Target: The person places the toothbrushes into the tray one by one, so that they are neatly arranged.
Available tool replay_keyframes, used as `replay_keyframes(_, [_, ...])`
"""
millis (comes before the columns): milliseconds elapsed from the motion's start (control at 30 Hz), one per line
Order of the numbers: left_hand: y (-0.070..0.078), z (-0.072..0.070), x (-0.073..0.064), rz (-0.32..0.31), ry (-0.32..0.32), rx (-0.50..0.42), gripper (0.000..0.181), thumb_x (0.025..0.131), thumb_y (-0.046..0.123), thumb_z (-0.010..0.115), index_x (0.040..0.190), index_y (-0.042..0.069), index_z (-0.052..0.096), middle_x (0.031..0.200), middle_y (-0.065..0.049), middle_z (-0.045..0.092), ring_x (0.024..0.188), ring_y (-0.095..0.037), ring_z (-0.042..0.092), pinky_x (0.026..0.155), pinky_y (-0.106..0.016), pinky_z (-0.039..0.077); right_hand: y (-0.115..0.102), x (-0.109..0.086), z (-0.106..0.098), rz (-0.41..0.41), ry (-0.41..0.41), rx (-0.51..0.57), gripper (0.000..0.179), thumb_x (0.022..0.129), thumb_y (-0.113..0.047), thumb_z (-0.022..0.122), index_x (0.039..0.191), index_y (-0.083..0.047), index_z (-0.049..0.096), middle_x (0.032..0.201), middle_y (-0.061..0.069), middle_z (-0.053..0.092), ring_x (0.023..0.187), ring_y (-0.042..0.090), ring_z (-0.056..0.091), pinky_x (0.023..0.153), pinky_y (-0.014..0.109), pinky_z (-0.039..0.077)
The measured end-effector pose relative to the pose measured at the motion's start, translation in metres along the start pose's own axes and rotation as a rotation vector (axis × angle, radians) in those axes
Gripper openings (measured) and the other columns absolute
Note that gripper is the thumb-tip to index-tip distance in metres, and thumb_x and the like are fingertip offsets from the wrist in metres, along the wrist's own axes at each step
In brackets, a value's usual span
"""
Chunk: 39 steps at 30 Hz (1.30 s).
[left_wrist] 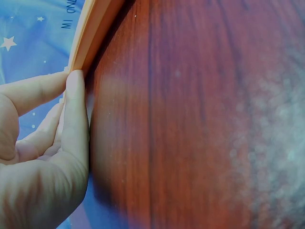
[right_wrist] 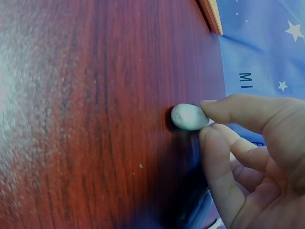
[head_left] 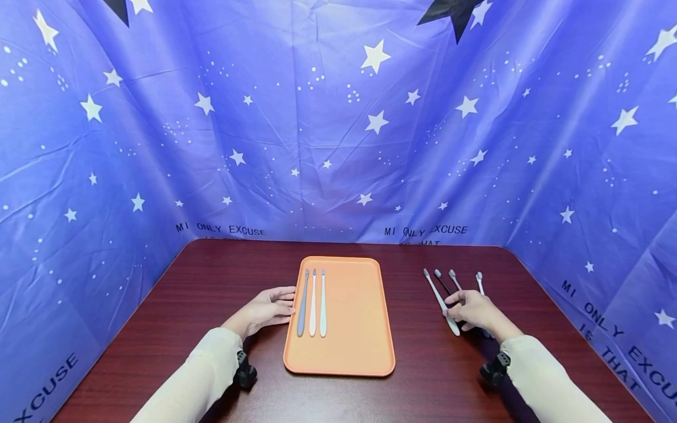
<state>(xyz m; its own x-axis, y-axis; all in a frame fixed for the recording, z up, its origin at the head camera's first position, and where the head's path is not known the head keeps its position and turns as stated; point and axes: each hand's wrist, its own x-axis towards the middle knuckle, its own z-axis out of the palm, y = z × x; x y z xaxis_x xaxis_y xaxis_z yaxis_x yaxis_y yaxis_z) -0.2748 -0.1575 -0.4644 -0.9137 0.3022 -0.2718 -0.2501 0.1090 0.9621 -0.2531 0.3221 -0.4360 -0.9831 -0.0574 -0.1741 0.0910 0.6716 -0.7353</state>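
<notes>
Along the orange tray's left edge, my left hand pinches the rim, with the thumb and a finger meeting at the rim in the left wrist view. Three toothbrushes lie side by side on the tray: a blue-grey one, a pale pink one and a mint one. My right hand pinches the handle of a whitish toothbrush between thumb and finger. The rounded handle end shows close up in the right wrist view, low over the table.
Past my right hand lie a black toothbrush, a grey one and a white one, their handles partly hidden by the hand. The dark red wooden table is walled by a blue star-patterned cloth.
</notes>
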Motion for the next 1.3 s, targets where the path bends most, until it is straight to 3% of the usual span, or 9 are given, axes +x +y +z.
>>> replay_keyframes(467, [0.0005, -0.0006, 0.0004, 0.003, -0.011, -0.003, 0.063, 0.083, -0.001, 0.064, 0.141, 0.006, 0.040, 0.141, -0.019, 0.045, 0.110, -0.019, 0.059, 0.088, -0.037, 0.054, -0.0046, -0.0019, 0.0029, 0.010, 0.049, -0.077, 0.037, 0.078, -0.017, 0.073, 0.107, 0.003, 0.062, 0.076, 0.004, 0.070, 0.068, 0.014, 0.062, 0.053, 0.032, 0.056])
replay_keyframes(900, [0.0013, -0.0006, -0.0005, -0.006, -0.006, 0.006, 0.063, 0.083, -0.001, 0.064, 0.141, 0.005, 0.039, 0.140, -0.020, 0.046, 0.109, -0.019, 0.059, 0.087, -0.036, 0.055, -0.0078, -0.0026, 0.0088, 0.014, 0.039, -0.059, 0.037, 0.079, -0.018, 0.072, 0.106, 0.004, 0.061, 0.066, 0.001, 0.062, 0.060, 0.013, 0.060, 0.053, 0.031, 0.056])
replay_keyframes(1300, [0.0014, -0.0005, -0.0001, -0.002, -0.012, -0.004, 0.064, 0.083, -0.002, 0.064, 0.141, 0.004, 0.038, 0.141, -0.021, 0.044, 0.110, -0.020, 0.058, 0.088, -0.037, 0.054, -0.0073, -0.0012, 0.0096, 0.025, 0.012, -0.041, 0.035, 0.082, -0.018, 0.069, 0.109, 0.001, 0.060, 0.068, 0.001, 0.062, 0.062, 0.013, 0.059, 0.053, 0.032, 0.056])
